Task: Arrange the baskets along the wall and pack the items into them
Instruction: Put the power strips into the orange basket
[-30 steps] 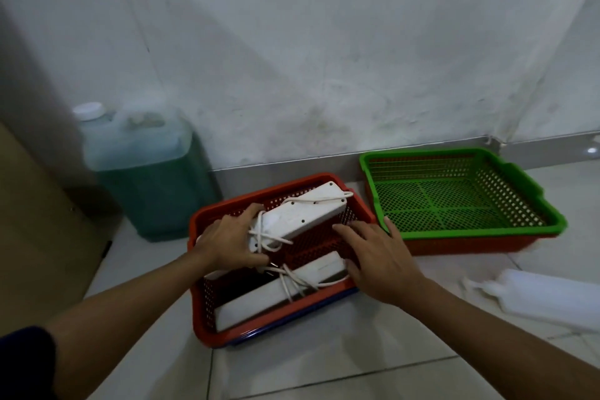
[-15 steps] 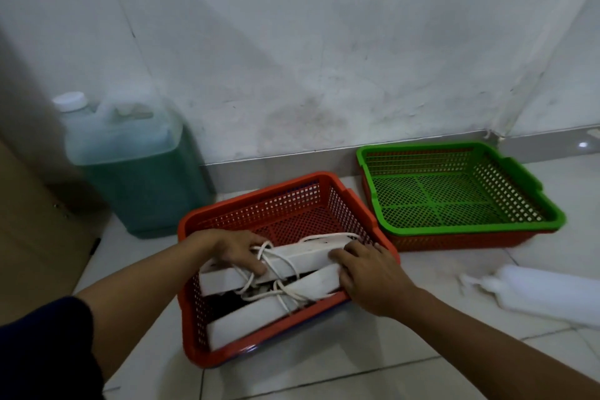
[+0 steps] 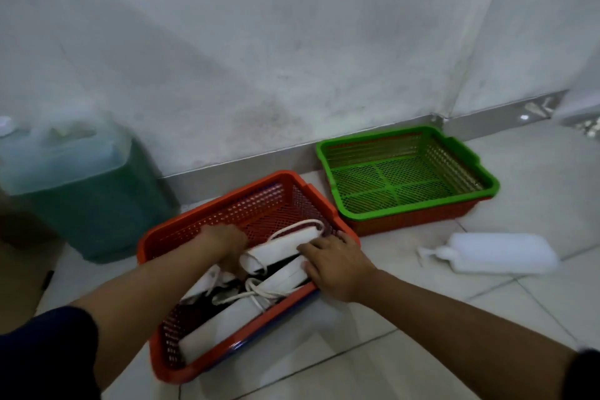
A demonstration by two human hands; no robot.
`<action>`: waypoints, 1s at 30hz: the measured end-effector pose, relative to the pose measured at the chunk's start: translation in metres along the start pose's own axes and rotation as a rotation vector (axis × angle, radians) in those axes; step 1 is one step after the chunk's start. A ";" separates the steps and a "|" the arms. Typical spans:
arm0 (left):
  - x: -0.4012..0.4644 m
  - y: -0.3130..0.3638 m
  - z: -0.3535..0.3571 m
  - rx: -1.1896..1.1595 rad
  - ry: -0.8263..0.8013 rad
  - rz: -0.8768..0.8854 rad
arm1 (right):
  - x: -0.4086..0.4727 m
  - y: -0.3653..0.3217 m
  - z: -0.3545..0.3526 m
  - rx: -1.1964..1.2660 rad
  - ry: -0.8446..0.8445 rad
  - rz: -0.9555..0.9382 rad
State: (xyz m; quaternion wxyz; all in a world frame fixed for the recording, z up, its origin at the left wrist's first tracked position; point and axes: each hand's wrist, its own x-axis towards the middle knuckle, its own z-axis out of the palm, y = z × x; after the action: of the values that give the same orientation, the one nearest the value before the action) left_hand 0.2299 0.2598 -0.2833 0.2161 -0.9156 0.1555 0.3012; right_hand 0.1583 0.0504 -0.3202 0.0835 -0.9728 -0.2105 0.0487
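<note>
A: What changed vs a second ago?

B: The upper power strip [image 3: 282,247] was propped up against the far wall of the red basket [image 3: 207,204]. It's now down inside, lying across the lower power strip [image 3: 227,321], white cords [image 3: 259,294] tangled between them.

A: Hands?

B: Left hand [image 3: 227,245] has gone deeper into the basket, fingers curled down onto the left end of the upper strip. Can't tell if it's actually clamped, too blurred. Right hand [image 3: 337,265] moved from the basket rim onto the right end of both strips, fingers flat and spread, pressing, not clasping.

A: The rest?

B: Green basket [image 3: 461,153] sits by the wall, nested in another red one, nothing in it. White bottle [image 3: 493,253] lies on the floor to the right. Green jug [image 3: 81,191] at left. View has shifted, that's all.
</note>
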 end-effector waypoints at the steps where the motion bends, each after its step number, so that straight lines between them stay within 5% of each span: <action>1: 0.001 0.008 -0.015 0.010 -0.024 0.034 | -0.003 0.002 -0.003 -0.007 0.018 -0.006; 9: -0.017 0.129 -0.091 -0.169 0.492 0.410 | -0.086 0.058 -0.030 -0.093 0.104 0.034; 17: -0.046 0.299 -0.114 -0.093 0.562 0.847 | -0.290 0.151 -0.047 -0.030 0.090 0.729; 24: -0.087 0.458 -0.102 0.059 0.434 1.139 | -0.459 0.174 -0.023 0.114 0.141 1.357; 30: -0.107 0.527 -0.098 0.099 0.351 1.197 | -0.499 0.194 -0.005 0.115 0.092 1.500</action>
State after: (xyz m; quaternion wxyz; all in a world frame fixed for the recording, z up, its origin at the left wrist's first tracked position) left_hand -0.0236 -0.2238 -0.3050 0.0230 -0.6945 0.6886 0.2075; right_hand -0.2153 -0.3323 -0.3208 0.0874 -0.8503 0.5152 0.0627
